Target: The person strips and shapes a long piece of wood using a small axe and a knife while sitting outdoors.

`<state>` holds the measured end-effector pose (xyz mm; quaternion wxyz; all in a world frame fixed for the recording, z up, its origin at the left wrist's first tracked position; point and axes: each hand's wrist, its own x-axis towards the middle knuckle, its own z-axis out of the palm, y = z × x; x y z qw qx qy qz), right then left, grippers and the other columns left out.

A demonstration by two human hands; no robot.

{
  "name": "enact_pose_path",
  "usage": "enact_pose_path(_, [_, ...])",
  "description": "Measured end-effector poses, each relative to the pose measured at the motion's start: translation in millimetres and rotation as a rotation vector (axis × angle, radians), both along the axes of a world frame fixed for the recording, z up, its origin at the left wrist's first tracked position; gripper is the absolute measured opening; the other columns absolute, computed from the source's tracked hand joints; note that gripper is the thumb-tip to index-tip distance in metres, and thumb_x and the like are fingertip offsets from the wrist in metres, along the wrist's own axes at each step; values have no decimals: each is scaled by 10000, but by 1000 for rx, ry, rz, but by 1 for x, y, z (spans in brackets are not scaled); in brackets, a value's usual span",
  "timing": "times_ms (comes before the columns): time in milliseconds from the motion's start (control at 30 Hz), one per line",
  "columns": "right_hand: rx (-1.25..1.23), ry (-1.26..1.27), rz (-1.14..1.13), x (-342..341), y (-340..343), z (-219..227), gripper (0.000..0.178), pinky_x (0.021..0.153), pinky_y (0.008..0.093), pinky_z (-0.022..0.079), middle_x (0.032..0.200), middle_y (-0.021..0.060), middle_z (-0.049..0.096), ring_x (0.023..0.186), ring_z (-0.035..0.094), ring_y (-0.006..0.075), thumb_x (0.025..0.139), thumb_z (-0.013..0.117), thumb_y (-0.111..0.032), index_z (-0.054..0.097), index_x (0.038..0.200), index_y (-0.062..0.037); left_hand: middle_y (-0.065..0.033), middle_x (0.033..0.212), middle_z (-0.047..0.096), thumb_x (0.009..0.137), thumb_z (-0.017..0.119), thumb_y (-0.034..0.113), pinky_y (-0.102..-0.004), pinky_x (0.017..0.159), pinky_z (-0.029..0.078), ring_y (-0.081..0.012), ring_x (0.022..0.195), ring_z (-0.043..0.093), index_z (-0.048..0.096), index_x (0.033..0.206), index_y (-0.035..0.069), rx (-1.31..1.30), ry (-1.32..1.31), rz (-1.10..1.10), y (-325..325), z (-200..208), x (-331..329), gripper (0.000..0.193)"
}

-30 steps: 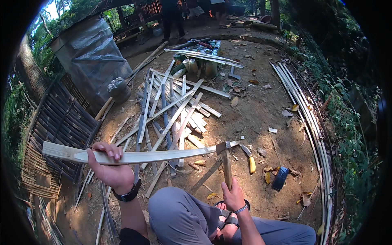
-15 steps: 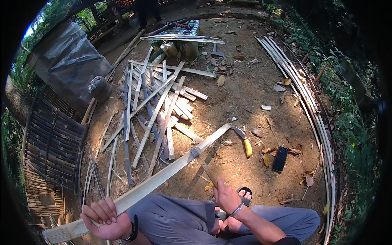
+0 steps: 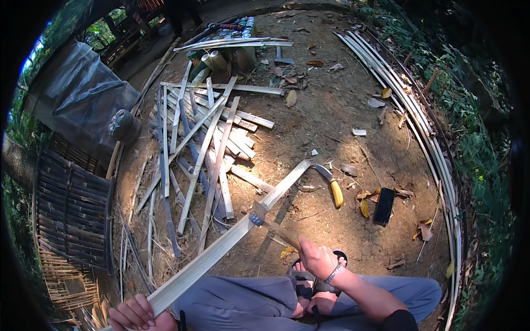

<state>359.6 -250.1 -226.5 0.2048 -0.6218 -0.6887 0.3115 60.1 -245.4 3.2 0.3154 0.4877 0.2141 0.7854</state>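
Note:
In my left hand (image 3: 141, 315), at the lower left, the fingers wrap round a long pale split bamboo strip (image 3: 196, 271). It slants up to the right, its far end close to a curved knife with a yellow handle (image 3: 336, 193) on the ground. My right hand (image 3: 317, 258) grips the wooden handle of a small hatchet-like tool (image 3: 280, 232). Its grey head, with a dark binding, lies against or just over the strip; exact contact cannot be made out. The lower end of the strip leaves the picture under my left hand.
A heap of bamboo strips (image 3: 210, 138) lies ahead to the left. More long strips (image 3: 420, 121) run along the right edge. A black phone (image 3: 383, 206) lies among dry leaves. A dark bamboo rack (image 3: 72, 204) and a plastic-covered stack (image 3: 83, 91) stand at left.
The whole view has shifted a little. My left hand sits lower in the picture, still on the strip. The tool's head has turned and its handle tilts flatter, with my right hand slightly further right.

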Motion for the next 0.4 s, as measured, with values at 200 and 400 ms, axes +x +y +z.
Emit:
enact_pose_path(200, [-102, 133, -88, 17, 31, -19, 249, 570, 562, 467, 703, 270, 601, 660, 600, 486, 941, 464, -134, 370, 1126, 2, 17, 502, 300, 981, 376, 318, -278, 507, 276, -107, 439, 286, 339, 603, 163, -70, -144, -60, -5, 7, 10, 411])
enact_pose_path(400, [-175, 59, -6, 18, 8, -5, 381, 626, 586, 486, 833, 291, 635, 713, 624, 494, 931, 514, -208, 380, 1264, -81, 39, 480, 250, 1040, 355, 255, -219, 460, 253, -76, 384, 219, 306, 633, 166, -19, 75, -63, -9, 13, -16, 420])
